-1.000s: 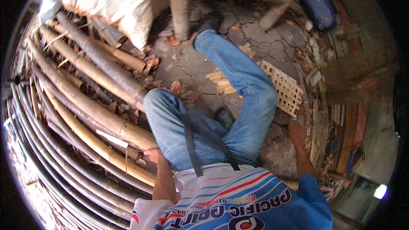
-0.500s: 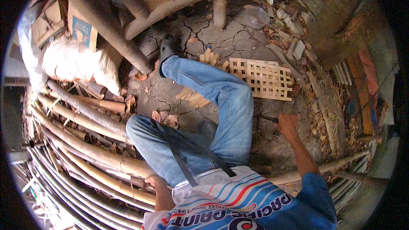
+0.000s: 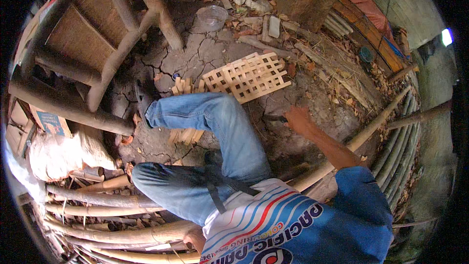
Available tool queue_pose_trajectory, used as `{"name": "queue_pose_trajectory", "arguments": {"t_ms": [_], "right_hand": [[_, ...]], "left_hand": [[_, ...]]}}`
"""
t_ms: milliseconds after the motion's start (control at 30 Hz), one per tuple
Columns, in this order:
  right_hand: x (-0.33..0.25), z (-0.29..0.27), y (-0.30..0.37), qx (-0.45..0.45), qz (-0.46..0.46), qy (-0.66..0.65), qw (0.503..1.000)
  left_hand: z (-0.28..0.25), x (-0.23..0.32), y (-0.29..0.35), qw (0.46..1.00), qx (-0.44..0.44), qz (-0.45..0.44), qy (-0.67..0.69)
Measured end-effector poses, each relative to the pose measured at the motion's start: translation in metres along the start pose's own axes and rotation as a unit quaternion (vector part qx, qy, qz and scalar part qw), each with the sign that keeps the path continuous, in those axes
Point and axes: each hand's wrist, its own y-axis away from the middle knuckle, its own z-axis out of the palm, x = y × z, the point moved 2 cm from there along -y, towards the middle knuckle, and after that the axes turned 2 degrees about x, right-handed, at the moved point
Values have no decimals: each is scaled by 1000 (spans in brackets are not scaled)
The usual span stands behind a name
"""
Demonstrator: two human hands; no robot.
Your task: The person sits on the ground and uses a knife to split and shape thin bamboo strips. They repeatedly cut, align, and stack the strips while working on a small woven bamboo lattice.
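Head view: lettering (image 3: pixel 277 236) spans the striped shirt (image 3: pixel 322 230); ahead of it, right hand (image 3: pixel 299 119) clasps a dark tool (image 3: pixel 277 118); left hand (image 3: pixel 195 239) beside it, grip can't be told.

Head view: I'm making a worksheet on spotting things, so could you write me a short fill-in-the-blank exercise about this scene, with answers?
1. The dark tool is in the person's ____ hand.
2. The person's jeans are ____ in colour.
3. In the picture, the clear bowl appears ____ the lattice, nearer the top edge.
4. The white sack lies toward the picture's ____ edge, not its right.

Missing words: right; blue; above; left.
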Motion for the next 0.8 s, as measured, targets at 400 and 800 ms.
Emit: {"name": "queue_pose_trajectory", "arguments": {"t_ms": [400,800], "right_hand": [[50,-80,8,65,37,6,997],[68,50,55,-6,201,-45,978]], "left_hand": [[3,25,7,998,-6,54,12],[-100,136,66,895,114,410,137]]}}
